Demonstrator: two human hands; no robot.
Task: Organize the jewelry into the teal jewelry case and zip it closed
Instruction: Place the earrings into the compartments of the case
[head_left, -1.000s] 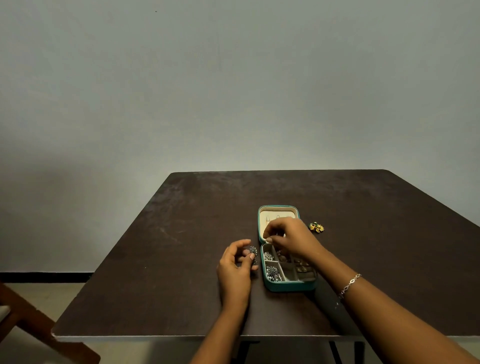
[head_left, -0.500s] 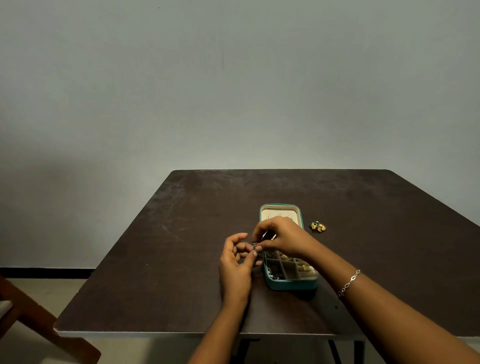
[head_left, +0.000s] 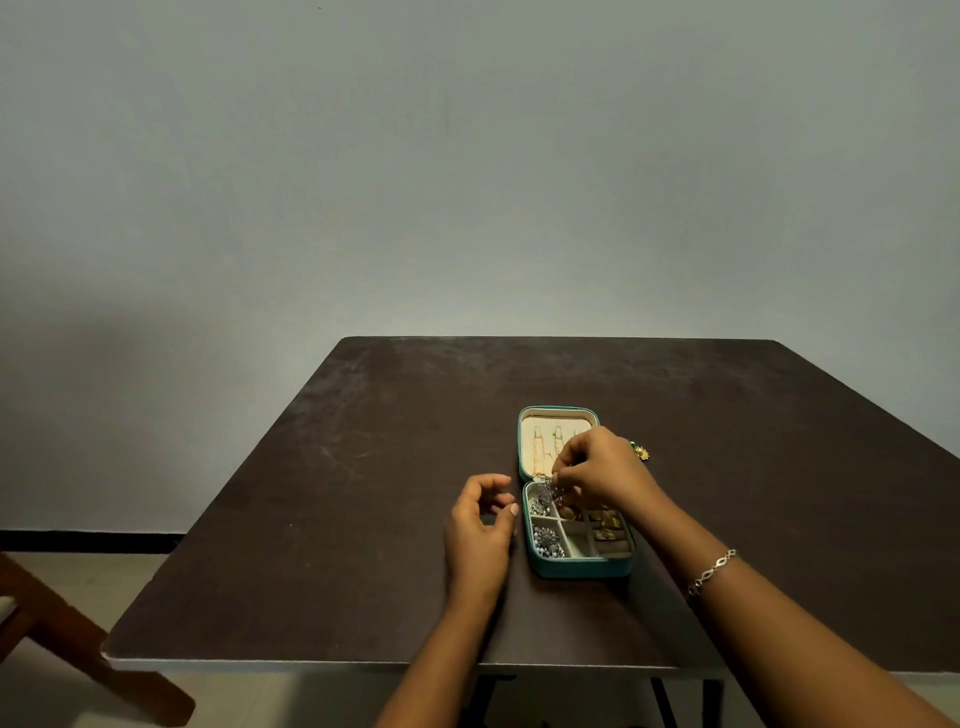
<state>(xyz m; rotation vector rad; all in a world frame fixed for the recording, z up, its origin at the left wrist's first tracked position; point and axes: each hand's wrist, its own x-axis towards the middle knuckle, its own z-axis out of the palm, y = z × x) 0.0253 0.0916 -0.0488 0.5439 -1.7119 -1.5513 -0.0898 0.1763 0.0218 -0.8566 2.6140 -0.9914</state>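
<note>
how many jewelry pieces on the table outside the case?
1: a gold-green piece lies on the table right of the lid, partly behind the right hand, which pinches a silver piece over the case. More may be hidden behind that hand.

- A dark brown table (head_left: 363, 519) has a scuffed, streaky top and a pale near edge.
- A plain grey wall (head_left: 467, 182) rises behind the table.
- A black baseboard (head_left: 88, 540) runs left of the table.
- A reddish wooden furniture frame (head_left: 78, 649) stands on the pale floor (head_left: 270, 701), left of the table's near corner.
</note>
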